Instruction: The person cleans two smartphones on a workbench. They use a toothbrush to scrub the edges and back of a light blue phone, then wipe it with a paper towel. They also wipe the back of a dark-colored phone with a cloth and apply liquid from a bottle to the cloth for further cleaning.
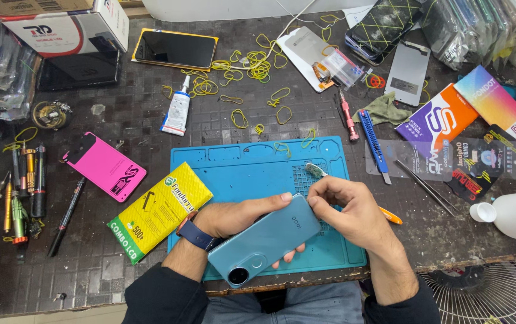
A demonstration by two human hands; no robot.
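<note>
I hold a teal-blue smartphone (pixel 267 240) back side up over the blue silicone work mat (pixel 240 174), its round camera ring toward me. My left hand (pixel 234 217), with a dark blue wristband, grips the phone from underneath, thumb on its upper edge. My right hand (pixel 348 207) pinches the phone's top right corner and also holds an orange-handled brush (pixel 321 172), whose bristled tip sticks up past the fingers.
A yellow-green box (pixel 159 210) and a pink back cover (pixel 107 166) lie to the left, with screwdrivers (pixel 21 186) beyond. A glue tube (pixel 177 112), yellow rubber bands (pixel 252 63), a blue knife (pixel 373 141), tweezers (pixel 427 187), a white bottle (pixel 513 214) and phones (pixel 175 48) surround the mat.
</note>
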